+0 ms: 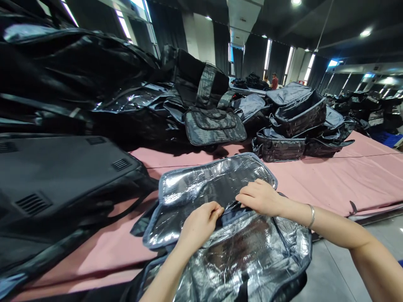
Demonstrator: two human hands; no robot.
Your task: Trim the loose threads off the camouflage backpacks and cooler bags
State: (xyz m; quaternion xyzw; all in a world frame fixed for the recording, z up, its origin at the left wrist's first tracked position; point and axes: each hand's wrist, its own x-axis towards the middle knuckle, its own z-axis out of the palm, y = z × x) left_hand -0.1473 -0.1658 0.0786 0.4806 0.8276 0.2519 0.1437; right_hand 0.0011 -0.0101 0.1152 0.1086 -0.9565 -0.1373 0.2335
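An insulated bag (pixel 239 251) with a shiny silver lining lies opened out in front of me at the table's near edge. Its lid (pixel 185 184), silver inside with a grey-blue bound edge, is folded back onto the table. My left hand (pixel 203 220) pinches dark fabric at the seam between lid and body. Beside it, my right hand (pixel 260 197) is closed on the same seam, fingers curled over the lid's inner side. What lies under its fingertips is hidden. A bracelet sits on the right wrist.
A pink-covered table (pixel 315 180) runs across. A large black bag (pixel 72 184) lies at left. Behind are piled dark bags, including a camouflage-patterned bag (pixel 217 126) and several open bags (pixel 296 113). A person in red (pixel 274 81) stands far back.
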